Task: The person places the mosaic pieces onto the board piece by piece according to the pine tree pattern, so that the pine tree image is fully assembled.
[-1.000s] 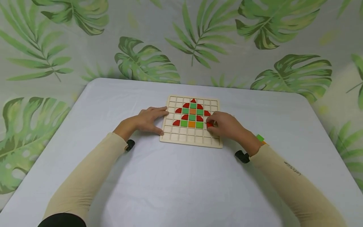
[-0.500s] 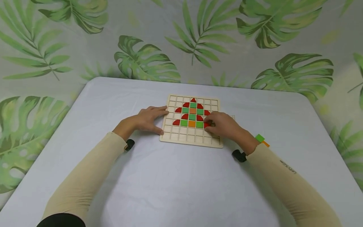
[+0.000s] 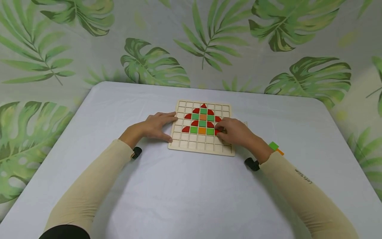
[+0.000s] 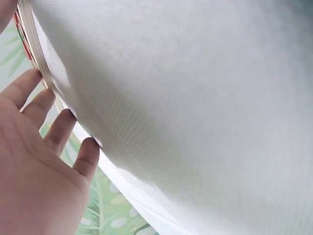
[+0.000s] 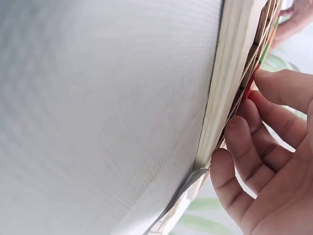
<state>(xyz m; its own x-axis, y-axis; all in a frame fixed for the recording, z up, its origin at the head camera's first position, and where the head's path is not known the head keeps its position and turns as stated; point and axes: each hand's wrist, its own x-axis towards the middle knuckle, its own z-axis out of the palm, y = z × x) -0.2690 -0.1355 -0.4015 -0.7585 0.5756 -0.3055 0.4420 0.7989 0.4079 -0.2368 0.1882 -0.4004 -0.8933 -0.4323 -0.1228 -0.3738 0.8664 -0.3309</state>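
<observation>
A square wooden grid board (image 3: 194,146) lies on the table, bearing red, green and orange tiles set in a stepped tree-like shape. My left hand (image 3: 156,126) rests with fingers spread at the board's left edge; the left wrist view shows its fingertips (image 4: 34,76) along that edge. My right hand (image 3: 237,132) reaches over the board's right side. Its thumb and index finger pinch a red curved tile (image 3: 217,132) beside the green tile (image 3: 210,131) at the row's right end. In the right wrist view, red (image 5: 251,83) shows between thumb and index finger, while the other fingers curl loosely.
A loose green tile (image 3: 273,145) and an orange tile (image 3: 280,151) lie by the right wrist. Beyond the right hand, part of a pale lined piece (image 3: 245,123) shows. White cloth (image 3: 179,192) covers the table, and a leaf-printed curtain (image 3: 209,39) hangs behind.
The right hand has shifted slightly left with the red tile, closer to the green tile, then stayed nearly still. More of the loose orange tile shows. The left hand has not moved.
</observation>
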